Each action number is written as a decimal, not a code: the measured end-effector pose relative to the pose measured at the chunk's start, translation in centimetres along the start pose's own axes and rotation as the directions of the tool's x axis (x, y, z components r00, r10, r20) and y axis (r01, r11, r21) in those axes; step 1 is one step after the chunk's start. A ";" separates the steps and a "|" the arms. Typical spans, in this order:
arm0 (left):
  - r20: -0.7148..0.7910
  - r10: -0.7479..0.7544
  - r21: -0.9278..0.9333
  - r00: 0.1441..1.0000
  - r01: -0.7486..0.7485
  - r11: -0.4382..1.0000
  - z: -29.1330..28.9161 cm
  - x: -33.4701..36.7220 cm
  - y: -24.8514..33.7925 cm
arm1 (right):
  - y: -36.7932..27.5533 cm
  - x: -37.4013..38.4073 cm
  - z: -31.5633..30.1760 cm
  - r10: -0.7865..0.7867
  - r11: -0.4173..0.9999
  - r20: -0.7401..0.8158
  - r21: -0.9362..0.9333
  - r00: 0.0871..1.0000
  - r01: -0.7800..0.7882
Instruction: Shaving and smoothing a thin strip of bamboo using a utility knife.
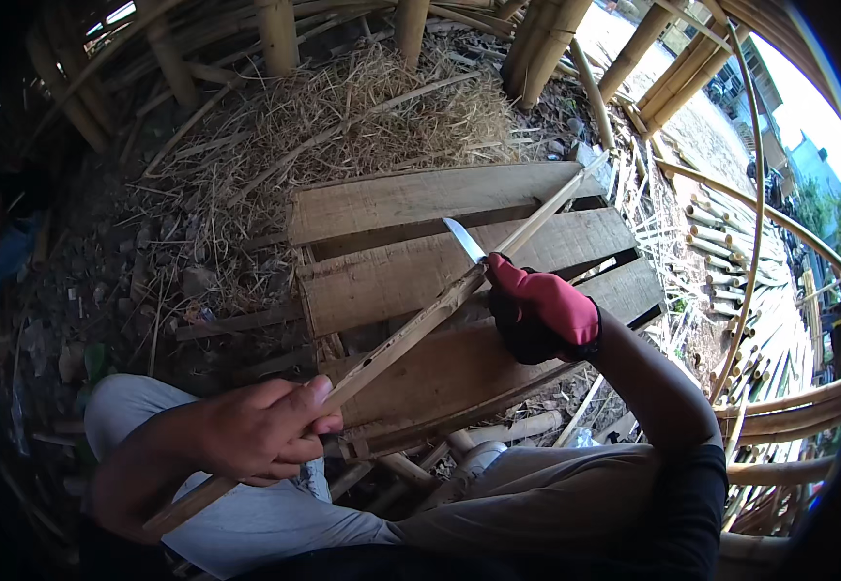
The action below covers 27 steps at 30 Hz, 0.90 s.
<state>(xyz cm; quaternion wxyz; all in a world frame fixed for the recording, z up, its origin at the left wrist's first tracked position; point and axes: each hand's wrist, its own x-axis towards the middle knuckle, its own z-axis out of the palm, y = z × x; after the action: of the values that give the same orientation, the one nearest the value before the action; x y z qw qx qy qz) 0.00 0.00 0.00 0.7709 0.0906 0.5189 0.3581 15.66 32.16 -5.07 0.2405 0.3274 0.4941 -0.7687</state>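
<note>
Over the remote feed I see the left hand (265,433) closed round a bamboo strip (409,336) slanting over the plank bench (372,281); the gloved right hand (544,315) grips a knife (465,241) set across it. Far stretch looks smooth, near stretch rough, dark-spotted; I judge the knife work partway, near roughness remaining.

No text, label, brand, number or sign can be read anywhere in the scene, near or far, left or right.
</note>
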 end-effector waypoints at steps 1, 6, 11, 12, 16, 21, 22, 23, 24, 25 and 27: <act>0.011 -0.017 -0.010 1.000 0.017 1.000 -0.1 -0.1 0.2 | 0.2 0.2 -0.2 -0.002 0.999 0.074 0.048 0.997 -0.001; 0.103 -0.041 -0.066 0.994 0.048 0.997 0.1 0.2 1.0 | 1.8 -1.0 2.7 0.076 0.913 -0.028 -0.401 0.997 -0.081; 0.059 0.034 -0.038 0.998 -0.032 0.999 0.2 0.3 1.2 | -0.2 -1.8 2.1 -0.071 0.992 0.014 -0.108 0.997 0.072; 0.052 0.039 -0.041 0.998 -0.037 0.998 0.2 0.1 0.9 | -0.6 -2.1 1.1 -0.149 0.986 0.105 -0.057 0.983 0.156; -0.060 0.055 -0.062 0.997 -0.059 0.996 0.0 0.5 0.6 | -2.0 -4.1 2.2 -0.482 0.859 -0.117 -0.257 0.868 0.443; -0.123 0.094 -0.021 0.988 -0.097 0.995 0.1 0.8 0.0 | -0.1 -0.1 -1.8 -0.953 -0.039 -0.030 -0.975 0.302 -0.220; -0.132 0.093 -0.009 0.987 -0.095 0.995 0.2 0.8 0.1 | 0.4 -0.5 -1.7 -0.939 0.004 -0.103 -0.958 0.329 -0.288; -0.142 0.092 0.002 0.986 -0.093 0.996 0.3 0.7 0.1 | 0.5 -0.5 -1.8 -0.939 0.005 -0.105 -0.957 0.328 -0.291; -0.144 0.094 0.002 0.985 -0.094 0.996 0.4 0.6 0.2 | 0.6 -0.3 -2.1 -0.929 0.065 -0.195 -0.923 0.315 -0.380; -0.149 0.100 0.006 0.984 -0.100 0.995 0.5 0.5 0.3 | 0.7 -0.2 -2.3 -0.913 0.122 -0.283 -0.877 0.295 -0.465; -0.156 0.105 0.007 0.982 -0.105 0.994 0.6 0.5 0.3 | 1.0 -0.1 -2.8 -0.893 0.125 -0.317 -0.856 0.319 -0.503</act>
<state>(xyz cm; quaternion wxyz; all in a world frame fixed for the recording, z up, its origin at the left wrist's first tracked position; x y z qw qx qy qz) 0.49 0.68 0.03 0.7079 0.0891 0.5719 0.4048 17.09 34.31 -6.42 -0.0903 0.3430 0.9333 0.0562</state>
